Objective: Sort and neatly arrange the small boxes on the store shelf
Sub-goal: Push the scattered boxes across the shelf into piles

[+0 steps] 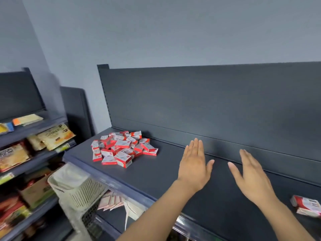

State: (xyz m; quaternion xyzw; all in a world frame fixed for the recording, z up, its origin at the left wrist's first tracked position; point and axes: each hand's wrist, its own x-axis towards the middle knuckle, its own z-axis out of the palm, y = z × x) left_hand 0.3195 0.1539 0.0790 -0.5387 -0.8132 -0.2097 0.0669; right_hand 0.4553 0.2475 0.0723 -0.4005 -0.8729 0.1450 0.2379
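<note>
Closest to me, both of the person's arms reach out over the dark shelf. The left hand and the right hand are spread flat, palms down, fingers straight. Each grip is released and holds nothing. I cannot tell whether the palms rest on the shelf or hang just above it. They sit side by side over a bare stretch, which looks to me like marking out where the tidy rows will go.

At the right edge, near the right wrist, two stray boxes lie stacked, well apart from the rest. Below the shelf's front lip on the left stands a pale slatted basket.

Farther along to the left, the small boxes lie in a loose red-and-white pile, tilted every which way and overlapping. That suggests they were dumped there for sorting, and none is lined up yet. Behind everything rises the plain back panel, a natural edge to square rows against.
</note>
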